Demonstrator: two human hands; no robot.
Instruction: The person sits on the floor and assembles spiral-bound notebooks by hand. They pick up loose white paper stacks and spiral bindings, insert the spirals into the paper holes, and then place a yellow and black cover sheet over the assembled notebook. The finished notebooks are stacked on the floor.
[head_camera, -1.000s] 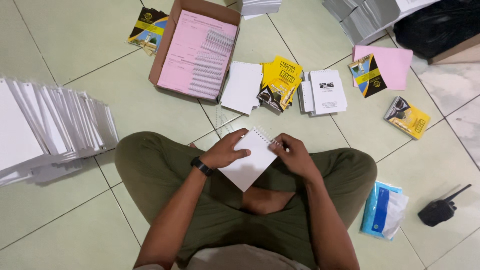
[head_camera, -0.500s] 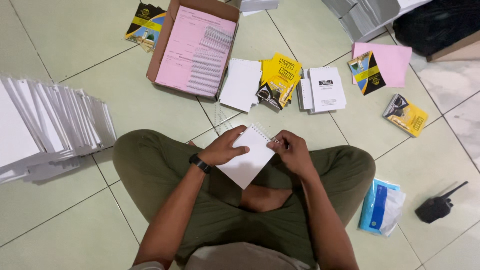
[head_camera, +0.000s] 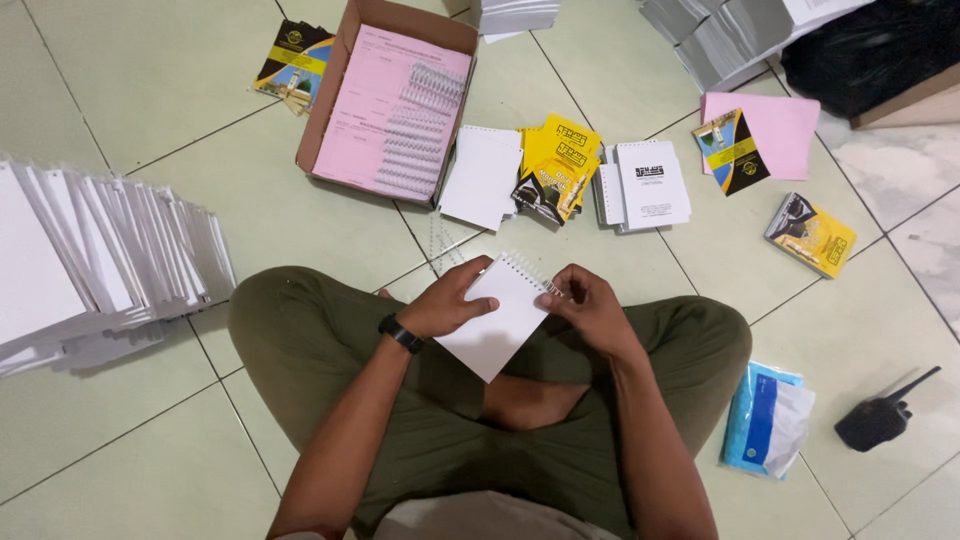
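Both hands grip booklet (head_camera: 497, 318) | right hand (head_camera: 590, 310) apparently pinching spiral

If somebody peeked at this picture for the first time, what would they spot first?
Probably the two hands in the middle: the left hand holds a small white notepad over the crossed legs, and the right hand pinches its spiral edge. Next come the bright yellow booklets on the tiles ahead, and the cardboard box with pink sheets beyond.
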